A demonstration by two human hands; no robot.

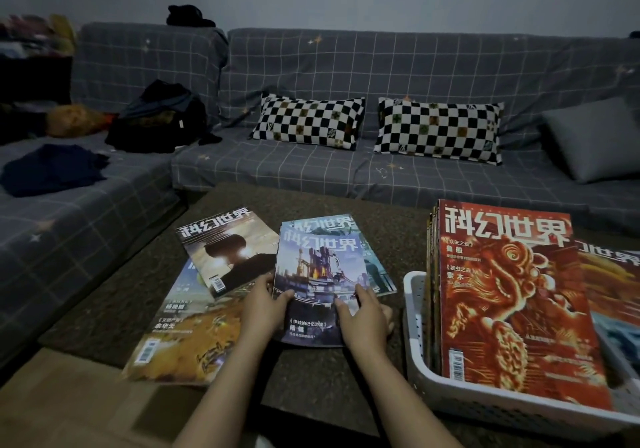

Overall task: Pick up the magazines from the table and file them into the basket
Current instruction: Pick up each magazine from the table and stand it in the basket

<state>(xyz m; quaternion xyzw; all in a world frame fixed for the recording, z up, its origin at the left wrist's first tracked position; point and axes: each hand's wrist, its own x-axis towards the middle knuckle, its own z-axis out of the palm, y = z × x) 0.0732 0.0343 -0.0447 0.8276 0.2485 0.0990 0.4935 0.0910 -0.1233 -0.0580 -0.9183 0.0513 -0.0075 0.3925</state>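
Two grips: the left hand (261, 303) and the right hand (363, 316) both hold the blue-cover magazine (320, 284), thumbs on its cover, the left at its left edge, the right at its lower right; the fingers underneath are hidden.
Hard to see: the room is dim; small cover print cannot be read.
Hidden: a teal magazine (375, 267) lies mostly under the blue-cover one, beyond the right hand.
Left of the grips: a brown-cover magazine (225, 250) overlaps a yellow-cover magazine (180, 340), both flat on the desk (311, 201).
Right of the grips: the white basket (417, 347) on the desk holds upright magazines, a red-cover magazine (512, 309) at the front; the rest show only their edges.
Cut off: another magazine (613, 274) behind the basket runs out of view.
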